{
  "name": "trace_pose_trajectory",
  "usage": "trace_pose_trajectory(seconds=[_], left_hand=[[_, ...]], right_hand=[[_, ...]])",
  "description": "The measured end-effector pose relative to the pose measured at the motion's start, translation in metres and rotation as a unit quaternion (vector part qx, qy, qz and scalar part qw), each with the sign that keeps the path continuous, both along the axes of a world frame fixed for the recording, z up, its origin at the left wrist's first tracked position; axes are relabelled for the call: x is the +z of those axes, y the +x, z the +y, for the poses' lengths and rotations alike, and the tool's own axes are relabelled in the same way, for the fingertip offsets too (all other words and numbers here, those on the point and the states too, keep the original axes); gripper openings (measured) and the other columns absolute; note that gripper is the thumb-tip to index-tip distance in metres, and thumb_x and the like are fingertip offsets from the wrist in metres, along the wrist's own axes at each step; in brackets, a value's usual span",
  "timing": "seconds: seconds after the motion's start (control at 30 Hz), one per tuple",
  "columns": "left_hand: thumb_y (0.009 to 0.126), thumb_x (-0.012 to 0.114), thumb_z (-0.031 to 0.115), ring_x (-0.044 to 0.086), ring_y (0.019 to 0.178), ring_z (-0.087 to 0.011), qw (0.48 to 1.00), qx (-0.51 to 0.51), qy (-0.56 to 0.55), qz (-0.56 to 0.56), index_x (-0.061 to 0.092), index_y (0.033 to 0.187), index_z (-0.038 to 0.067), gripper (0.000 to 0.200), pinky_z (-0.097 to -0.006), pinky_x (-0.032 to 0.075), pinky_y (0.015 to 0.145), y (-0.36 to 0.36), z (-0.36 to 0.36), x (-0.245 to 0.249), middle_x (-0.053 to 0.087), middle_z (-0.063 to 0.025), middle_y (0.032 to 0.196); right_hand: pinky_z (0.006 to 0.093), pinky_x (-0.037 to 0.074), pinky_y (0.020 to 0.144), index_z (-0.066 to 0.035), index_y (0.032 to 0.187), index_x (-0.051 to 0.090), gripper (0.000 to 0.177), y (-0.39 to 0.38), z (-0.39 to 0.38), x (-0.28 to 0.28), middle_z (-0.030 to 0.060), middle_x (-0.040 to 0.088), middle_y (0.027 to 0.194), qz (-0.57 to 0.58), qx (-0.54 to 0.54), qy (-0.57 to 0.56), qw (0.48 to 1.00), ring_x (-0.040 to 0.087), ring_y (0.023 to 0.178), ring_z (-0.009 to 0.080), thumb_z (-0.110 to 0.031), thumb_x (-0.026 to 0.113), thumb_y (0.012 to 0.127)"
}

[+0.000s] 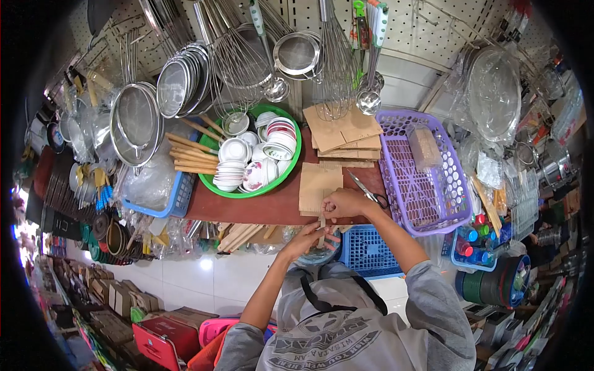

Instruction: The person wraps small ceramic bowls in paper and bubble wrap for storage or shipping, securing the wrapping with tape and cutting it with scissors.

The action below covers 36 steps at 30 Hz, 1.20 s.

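Left hand [306, 238] and right hand [344, 203] fingers clamped on cardboard strip [322, 221], seemingly mid-fold. Scissors [365, 188] just right of fingers, reachable.

- A bare strip of table top [247, 210] is left free below the green basin [242, 194]
- The right is closed off by the purple basket [396, 204] and scissors [365, 188]
- Overhead room is taken by hanging whisks [334, 68]
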<state>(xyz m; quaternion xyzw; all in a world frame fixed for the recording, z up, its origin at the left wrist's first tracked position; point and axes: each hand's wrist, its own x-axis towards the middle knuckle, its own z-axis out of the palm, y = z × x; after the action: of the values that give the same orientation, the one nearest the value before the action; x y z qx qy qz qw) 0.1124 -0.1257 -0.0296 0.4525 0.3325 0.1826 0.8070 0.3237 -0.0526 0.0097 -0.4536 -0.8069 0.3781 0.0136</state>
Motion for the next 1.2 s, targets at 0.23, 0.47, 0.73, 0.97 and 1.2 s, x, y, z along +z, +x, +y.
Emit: trace_pose_trajectory(seconds=[0.23,0.47,0.73,0.97,1.2], left_hand=[[0.102,0.057,0.032,0.072,0.078,-0.0166,0.993,0.11,-0.05,0.0,0.052,0.132,0.007,0.04,-0.0188,0.043,0.056,0.012,-0.013,-0.016,0.073,-0.0143,0.105],[0.093,0.07,0.022,0.048,0.048,-0.0052,0.962,0.263,-0.057,0.044,0.037,0.142,0.004,0.061,-0.0196,0.033,0.042,0.019,-0.011,-0.034,0.073,-0.0134,0.1],[0.094,0.067,0.023,0.056,0.052,-0.0066,0.971,0.228,-0.031,0.067,0.038,0.143,0.002,0.061,-0.0197,0.031,0.042,0.021,-0.004,-0.025,0.073,-0.0115,0.101],[0.095,0.065,0.023,0.068,0.064,-0.0122,0.977,0.206,-0.043,0.045,0.041,0.141,0.004,0.055,-0.0186,0.032,0.042,0.017,0.0,-0.038,0.071,-0.01,0.103],[0.096,0.063,0.024,0.072,0.069,-0.016,0.974,0.217,-0.054,0.027,0.046,0.133,0.006,0.045,-0.0181,0.034,0.041,0.02,0.0,-0.037,0.071,-0.0092,0.102]], right_hand=[[0.0345,0.054,0.07,-0.013,0.089,0.072,0.022,-0.004,0.002,-0.013,0.0027,0.073,0.07,-0.005,0.0,0.041,0.999,0.07,0.068,0.0175,-0.032,0.068,0.078],[0.0398,0.055,0.071,-0.014,0.085,0.072,0.02,-0.004,-0.003,-0.03,0.008,0.07,0.068,0.001,-0.01,0.195,0.981,0.07,0.068,0.0274,-0.032,0.067,0.076],[0.0455,0.052,0.078,-0.013,0.084,0.073,0.021,-0.005,-0.015,-0.033,0.0153,0.071,0.075,-0.01,-0.059,0.217,0.974,0.07,0.079,0.034,-0.032,0.069,0.076],[0.0443,0.053,0.068,-0.015,0.087,0.071,0.018,-0.003,-0.017,-0.044,0.0121,0.068,0.066,0.028,-0.053,0.266,0.962,0.07,0.068,0.0315,-0.031,0.066,0.08],[0.0446,0.053,0.066,-0.015,0.086,0.071,0.017,-0.004,-0.019,-0.042,0.0114,0.067,0.063,0.011,-0.065,0.266,0.962,0.07,0.067,0.0311,-0.031,0.066,0.08]])
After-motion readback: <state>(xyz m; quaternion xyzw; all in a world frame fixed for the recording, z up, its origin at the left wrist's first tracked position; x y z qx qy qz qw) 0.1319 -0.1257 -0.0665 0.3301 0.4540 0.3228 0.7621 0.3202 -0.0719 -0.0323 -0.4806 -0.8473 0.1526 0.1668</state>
